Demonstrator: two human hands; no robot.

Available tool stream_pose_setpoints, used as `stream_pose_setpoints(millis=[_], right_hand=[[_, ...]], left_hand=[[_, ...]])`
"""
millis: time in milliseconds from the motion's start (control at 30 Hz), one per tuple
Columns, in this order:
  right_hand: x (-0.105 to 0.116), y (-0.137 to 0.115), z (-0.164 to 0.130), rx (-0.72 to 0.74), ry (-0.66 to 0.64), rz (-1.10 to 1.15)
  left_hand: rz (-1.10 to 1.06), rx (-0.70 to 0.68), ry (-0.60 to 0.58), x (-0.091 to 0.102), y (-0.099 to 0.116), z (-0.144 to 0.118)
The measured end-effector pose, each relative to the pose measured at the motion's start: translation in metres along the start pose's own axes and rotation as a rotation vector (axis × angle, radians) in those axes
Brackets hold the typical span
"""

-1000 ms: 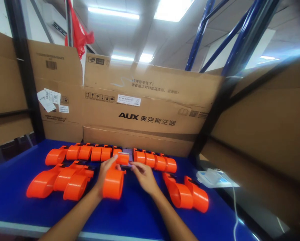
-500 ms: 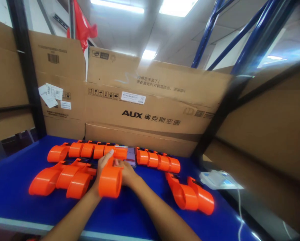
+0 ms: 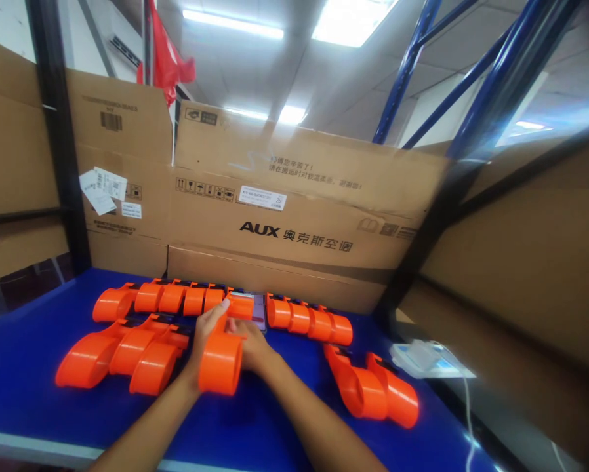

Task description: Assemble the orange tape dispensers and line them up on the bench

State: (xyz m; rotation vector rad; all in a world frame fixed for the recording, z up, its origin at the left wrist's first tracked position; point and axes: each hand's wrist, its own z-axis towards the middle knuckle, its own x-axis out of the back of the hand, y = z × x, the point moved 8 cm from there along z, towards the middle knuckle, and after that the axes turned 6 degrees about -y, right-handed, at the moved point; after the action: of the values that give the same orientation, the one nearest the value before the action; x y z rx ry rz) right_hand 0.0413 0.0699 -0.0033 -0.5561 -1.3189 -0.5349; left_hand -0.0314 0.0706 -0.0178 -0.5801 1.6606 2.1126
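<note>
An orange plastic piece [image 3: 220, 364], with a wide ring at its near end and a flat arm rising from it, is held up over the blue table. My left hand [image 3: 204, 334] is closed round the arm, thumb along its upper end. From the other side, my right hand [image 3: 251, 344] has its fingers curled against the same arm; the piece partly hides them. Left of my hands lies a group of similar orange pieces [image 3: 149, 367]. Behind the held piece, a row of them [image 3: 171, 299] stretches leftward, its right end close to my left thumb.
The blue table [image 3: 53, 413] carries another orange row [image 3: 299, 319] at the back right and a pair of orange pieces [image 3: 373, 392] nearer. Between the back rows lies a phone-like device [image 3: 259, 313]. Cardboard [image 3: 294, 223] walls the back. A white device [image 3: 429, 359] with a cable sits right.
The view has shifted slightly, so the table appears a little lower. Both hands keep hold of the orange piece, with hardly any change in their grip.
</note>
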Motion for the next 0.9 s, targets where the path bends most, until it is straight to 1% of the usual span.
stream_pose_setpoints(millis=[67, 133, 200, 267, 367, 467, 533, 600, 667, 733, 833, 900], right_hand=[[0.005, 0.001, -0.004, -0.003, 0.015, 0.003], [0.013, 0.007, -0.010, -0.014, 0.061, 0.037], [0.024, 0.018, -0.019, -0.033, 0.131, 0.111], [0.035, 0.035, -0.031, -0.075, 0.206, 0.204], [0.051, 0.065, -0.050, -0.171, 0.376, 0.326], [0.067, 0.092, -0.074, -0.276, 0.631, 0.478], [0.071, 0.100, -0.086, -0.277, 0.761, 0.616], [0.073, 0.100, -0.095, -0.248, 0.832, 0.710], [0.072, 0.094, -0.100, -0.241, 0.842, 0.693], [0.071, 0.084, -0.102, -0.227, 0.798, 0.600], [0.071, 0.067, -0.098, -0.131, 0.721, 0.477], [0.072, 0.059, -0.097, -0.079, 0.701, 0.443]], left_hand=[[0.024, -0.001, -0.034, -0.003, 0.000, -0.002], [0.058, -0.009, -0.050, -0.005, 0.001, -0.002], [0.094, -0.017, -0.055, -0.006, 0.003, -0.002], [0.117, -0.021, -0.050, -0.007, 0.003, -0.002], [0.117, 0.007, -0.032, -0.010, 0.000, -0.003], [0.108, 0.045, -0.013, -0.014, -0.007, -0.005], [0.109, 0.057, -0.007, -0.016, -0.011, -0.006], [0.117, 0.061, -0.015, -0.018, -0.014, -0.006], [0.135, 0.068, -0.028, -0.018, -0.017, -0.006], [0.160, 0.083, -0.044, -0.019, -0.019, -0.006], [0.183, 0.107, -0.075, -0.022, -0.022, -0.007], [0.194, 0.120, -0.093, -0.025, -0.023, -0.008]])
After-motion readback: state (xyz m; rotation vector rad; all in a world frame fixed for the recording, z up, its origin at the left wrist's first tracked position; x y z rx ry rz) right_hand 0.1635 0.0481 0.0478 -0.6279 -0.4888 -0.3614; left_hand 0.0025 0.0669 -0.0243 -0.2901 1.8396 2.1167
